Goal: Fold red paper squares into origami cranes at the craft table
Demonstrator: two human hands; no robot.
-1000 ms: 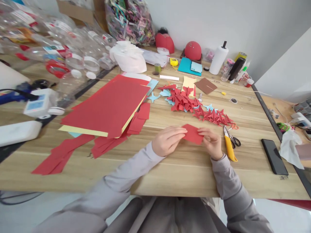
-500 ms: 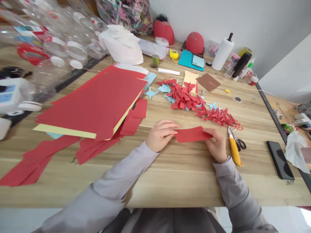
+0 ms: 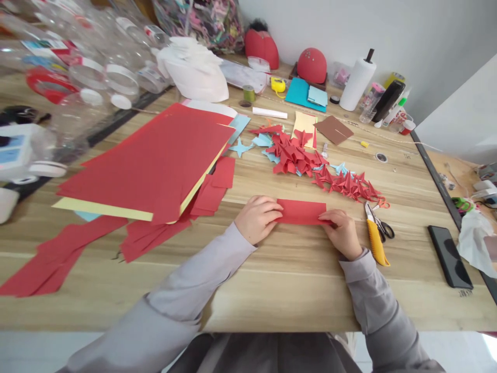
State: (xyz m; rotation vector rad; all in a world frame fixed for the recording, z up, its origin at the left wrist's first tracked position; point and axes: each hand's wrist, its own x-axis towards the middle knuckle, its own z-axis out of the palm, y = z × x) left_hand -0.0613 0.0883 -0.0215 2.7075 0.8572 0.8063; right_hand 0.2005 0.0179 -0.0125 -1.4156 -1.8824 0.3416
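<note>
A small red paper strip (image 3: 301, 212) lies nearly level between my hands. My left hand (image 3: 259, 218) pinches its left end, fingers pressed together. At the lower right corner my right hand (image 3: 341, 230) grips it between thumb and fingers. Beyond the strip is a heap of folded red stars (image 3: 295, 154), with a row of more red stars (image 3: 347, 185) to its right. A few light blue stars (image 3: 240, 148) lie among and beside them. Large red sheets (image 3: 151, 160) are stacked at the left, with smaller red pieces (image 3: 151, 238) along their near edge.
Scissors (image 3: 384, 228) and a yellow-handled cutter (image 3: 376, 243) lie right of my right hand. Farther right is a black phone (image 3: 450, 256). Plastic bottles (image 3: 120, 77) crowd the far left. A white roll (image 3: 356, 85) stands at the back, near a brown square (image 3: 334, 129).
The red strip has gone from bowed and tilted to flatter and straighter. My right hand has shifted slightly left and down along its right end.
</note>
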